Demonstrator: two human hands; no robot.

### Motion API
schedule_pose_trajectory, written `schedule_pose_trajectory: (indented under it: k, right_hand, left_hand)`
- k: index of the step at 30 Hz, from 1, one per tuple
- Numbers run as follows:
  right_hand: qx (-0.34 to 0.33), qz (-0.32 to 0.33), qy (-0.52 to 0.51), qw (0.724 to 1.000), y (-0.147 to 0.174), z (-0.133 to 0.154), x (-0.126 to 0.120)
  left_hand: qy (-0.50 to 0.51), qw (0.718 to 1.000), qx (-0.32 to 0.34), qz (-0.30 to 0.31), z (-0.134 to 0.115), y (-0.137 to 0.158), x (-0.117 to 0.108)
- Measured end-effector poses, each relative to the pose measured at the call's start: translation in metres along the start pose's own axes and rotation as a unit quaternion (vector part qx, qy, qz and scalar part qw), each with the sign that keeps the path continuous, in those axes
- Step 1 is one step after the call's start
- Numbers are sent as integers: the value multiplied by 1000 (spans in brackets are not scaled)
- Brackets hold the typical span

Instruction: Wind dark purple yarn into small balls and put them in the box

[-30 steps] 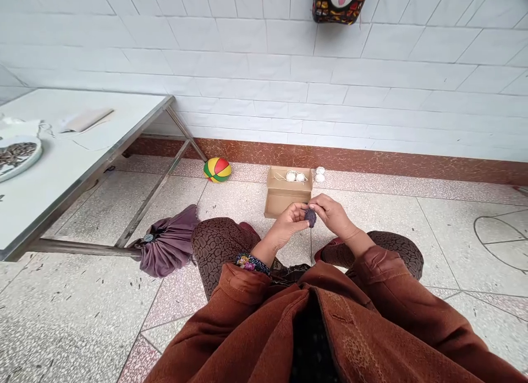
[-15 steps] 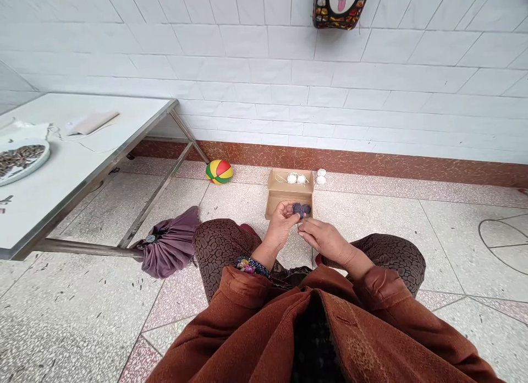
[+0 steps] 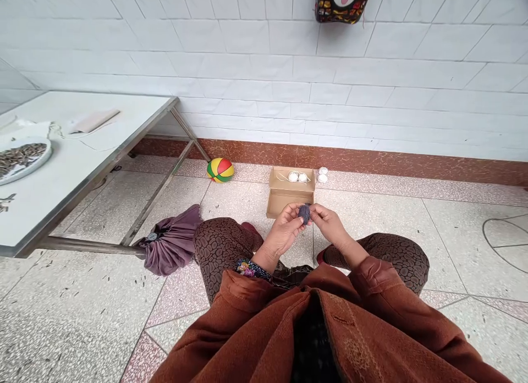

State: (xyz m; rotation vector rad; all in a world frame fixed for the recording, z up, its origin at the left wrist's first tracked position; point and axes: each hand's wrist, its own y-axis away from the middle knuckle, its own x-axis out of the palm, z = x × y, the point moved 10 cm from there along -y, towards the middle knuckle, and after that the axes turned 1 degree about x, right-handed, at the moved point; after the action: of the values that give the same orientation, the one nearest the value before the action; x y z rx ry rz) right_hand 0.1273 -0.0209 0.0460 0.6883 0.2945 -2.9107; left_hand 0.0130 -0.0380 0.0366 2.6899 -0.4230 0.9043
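Note:
Held in the fingers of my left hand is a small ball of dark grey yarn. My right hand is closed at the ball's right side, thumb and fingertips pinched on the yarn; a single strand cannot be made out there. Just beyond both hands an open cardboard box lies on the floor. Two white balls of string rest on its raised lid, with loose ends trailing. Right of the lid sit more white balls.
A striped ball lies by the wall, left of the box. Beside my left knee a purple cloth bag rests against the metal-framed table, which carries a plate of dark pieces. A black basket hangs on the wall.
My right hand has moved up from below the yarn ball to its right side. The ball has turned in my left hand, and the second dark lump beside it is now mostly hidden.

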Motion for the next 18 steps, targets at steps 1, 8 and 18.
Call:
schedule_pose_trajectory:
  k: [1, 8, 18]
  right_hand:
    - [-11, -2, 24, 1000, 6, 2, 4]
    - [-38, 21, 263, 964, 25, 10, 18]
    - [-43, 36, 216, 975, 30, 5, 21]
  left_hand:
    - [11, 1000, 2, -12, 2, -1, -3]
    - [19, 999, 20, -39, 2, -1, -8]
    - [-13, 999, 24, -34, 1, 3, -5]
